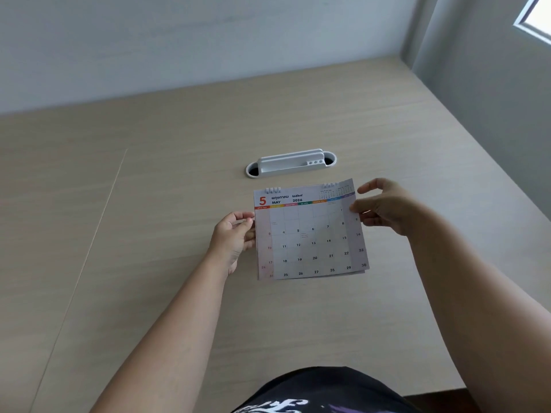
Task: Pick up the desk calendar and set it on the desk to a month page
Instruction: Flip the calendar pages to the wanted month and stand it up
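On a pale wooden desk [149,234], just in front of a white cable port [290,165], a desk calendar [310,234] showing May is being pinched at its side edges by the left hand [234,238] and right hand [384,205].

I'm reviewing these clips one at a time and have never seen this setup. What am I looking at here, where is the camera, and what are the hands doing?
There is no machine here. A person wears a wide-angle camera on the head, so this single picture looks forward and down over their own arms onto a pale wooden desk.

The left hand grips the left edge of a desk calendar. The right hand pinches its right edge near the top. The calendar faces the camera and shows a page marked 5, MAY 2026, with wire rings along its top edge. Whether it rests on the desk or is lifted slightly, I cannot tell.

Behind the calendar, a white plastic cable port is set into the desk. A grey wall runs along the back, and dark printed clothing shows at the bottom.
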Demonstrator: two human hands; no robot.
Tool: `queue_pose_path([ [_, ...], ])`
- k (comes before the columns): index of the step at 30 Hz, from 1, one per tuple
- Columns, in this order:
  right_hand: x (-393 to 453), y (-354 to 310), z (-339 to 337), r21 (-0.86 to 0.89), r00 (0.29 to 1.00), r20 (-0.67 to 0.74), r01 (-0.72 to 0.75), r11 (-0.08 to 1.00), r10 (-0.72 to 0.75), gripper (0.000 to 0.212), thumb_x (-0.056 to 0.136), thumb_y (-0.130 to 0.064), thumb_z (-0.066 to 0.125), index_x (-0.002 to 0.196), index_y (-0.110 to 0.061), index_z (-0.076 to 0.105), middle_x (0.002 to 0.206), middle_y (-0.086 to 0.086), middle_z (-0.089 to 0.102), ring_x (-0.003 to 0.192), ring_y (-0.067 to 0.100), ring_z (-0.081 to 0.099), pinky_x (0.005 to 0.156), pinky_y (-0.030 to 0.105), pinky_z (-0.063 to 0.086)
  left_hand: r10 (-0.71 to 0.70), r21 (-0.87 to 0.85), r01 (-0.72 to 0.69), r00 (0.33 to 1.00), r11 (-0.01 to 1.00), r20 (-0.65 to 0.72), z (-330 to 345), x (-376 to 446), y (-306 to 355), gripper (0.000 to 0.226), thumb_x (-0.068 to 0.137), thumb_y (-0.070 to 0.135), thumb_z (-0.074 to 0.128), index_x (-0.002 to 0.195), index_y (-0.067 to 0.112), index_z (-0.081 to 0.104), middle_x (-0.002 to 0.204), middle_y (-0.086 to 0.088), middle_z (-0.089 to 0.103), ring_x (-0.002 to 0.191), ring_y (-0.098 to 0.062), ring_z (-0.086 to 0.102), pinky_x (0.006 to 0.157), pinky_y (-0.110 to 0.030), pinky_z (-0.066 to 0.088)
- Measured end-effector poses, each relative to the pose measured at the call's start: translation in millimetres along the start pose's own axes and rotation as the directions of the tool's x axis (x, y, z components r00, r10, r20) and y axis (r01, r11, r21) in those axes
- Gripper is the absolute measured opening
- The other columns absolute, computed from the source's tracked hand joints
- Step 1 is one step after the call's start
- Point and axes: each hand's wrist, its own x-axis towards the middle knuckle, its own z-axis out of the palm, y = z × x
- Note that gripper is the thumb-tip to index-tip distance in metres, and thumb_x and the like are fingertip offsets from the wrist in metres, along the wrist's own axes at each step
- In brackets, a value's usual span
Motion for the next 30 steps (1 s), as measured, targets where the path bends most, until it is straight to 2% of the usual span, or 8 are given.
queue_pose_path([
  [7,-5,-14,-3,-0.130,0.999,-0.043,0.023,0.991,-0.029,0.042,0.074,0.006,0.073,0.109,-0.009,0.054,0.079,0.016,0.068,0.063,0.026,0.064,0.063,0.034,0.058,0.010,0.026,-0.011,1.000,1.000,0.025,0,-2,-4,0.018,0.091,0.004,0.061,0.103,0.017,0.061,0.080,-0.007,0.074,0.069,-0.020,0.064,0.062,-0.029,0.049],
  [11,-10,-13,-2,-0.215,0.995,-0.081,0.045,0.976,-0.063,0.042,0.072,0.004,0.076,0.106,-0.009,0.054,0.071,0.016,0.067,0.057,0.024,0.063,0.059,0.032,0.057,0.065,0.065,-0.064,0.998,0.996,-0.008,-1,-2,-4,0.022,0.091,0.005,0.061,0.113,0.012,0.059,0.084,-0.008,0.074,0.068,-0.015,0.067,0.056,-0.022,0.052],
  [15,-14,-22,-3,-0.217,0.990,-0.102,0.074,0.973,-0.098,0.037,0.073,0.003,0.075,0.102,-0.008,0.056,0.069,0.014,0.063,0.054,0.021,0.057,0.051,0.026,0.052,0.073,0.140,-0.065,0.996,0.988,-0.047,0,0,-4,0.020,0.090,0.008,0.061,0.110,0.014,0.062,0.083,-0.004,0.073,0.063,-0.013,0.067,0.052,-0.020,0.052],
  [18,-15,-29,-5,-0.061,0.996,-0.053,0.066,0.996,-0.069,0.030,0.076,0.003,0.071,0.099,-0.010,0.059,0.073,0.011,0.063,0.056,0.019,0.059,0.053,0.026,0.053,0.062,0.189,-0.050,0.996,0.981,-0.058,1,0,-5,0.015,0.089,0.012,0.063,0.102,0.018,0.064,0.086,0.000,0.072,0.068,-0.013,0.066,0.059,-0.024,0.052],
  [22,-10,-36,-6,0.186,1.000,0.005,0.000,0.982,-0.001,0.013,0.082,-0.007,0.065,0.080,-0.017,0.058,0.070,0.005,0.062,0.047,0.012,0.061,0.049,0.019,0.052,0.035,0.154,-0.034,0.999,0.988,-0.009,2,4,-10,0.017,0.088,0.005,0.058,0.097,0.014,0.069,0.089,-0.004,0.073,0.075,-0.017,0.067,0.065,-0.030,0.055],
  [24,-8,-40,-3,0.335,0.998,0.062,-0.005,0.942,-0.017,0.004,0.088,-0.015,0.057,0.090,-0.014,0.061,0.070,0.006,0.068,0.051,0.013,0.065,0.053,0.020,0.054,0.020,0.144,-0.018,1.000,0.989,-0.012,4,6,-11,0.013,0.088,0.006,0.059,0.094,0.014,0.068,0.093,-0.009,0.074,0.081,-0.021,0.070,0.072,-0.033,0.058],
  [27,1,-42,1,0.592,0.991,0.055,0.068,0.803,-0.125,0.020,0.092,-0.017,0.047,0.111,-0.015,0.053,0.090,0.009,0.075,0.070,0.023,0.070,0.064,0.028,0.057,0.022,0.178,-0.018,0.999,0.984,-0.023,6,8,-13,0.011,0.091,0.009,0.060,0.089,0.019,0.064,0.088,-0.003,0.072,0.080,-0.020,0.068,0.077,-0.037,0.056],
  [30,8,-44,8,0.443,0.965,-0.030,0.247,0.861,-0.262,0.029,0.089,-0.012,0.052,0.117,-0.020,0.052,0.110,0.010,0.070,0.081,0.023,0.065,0.070,0.033,0.054,0.029,0.225,-0.025,0.999,0.974,-0.016,5,10,-13,0.015,0.092,0.009,0.057,0.093,0.024,0.061,0.092,-0.001,0.072,0.085,-0.019,0.068,0.080,-0.039,0.055],
])
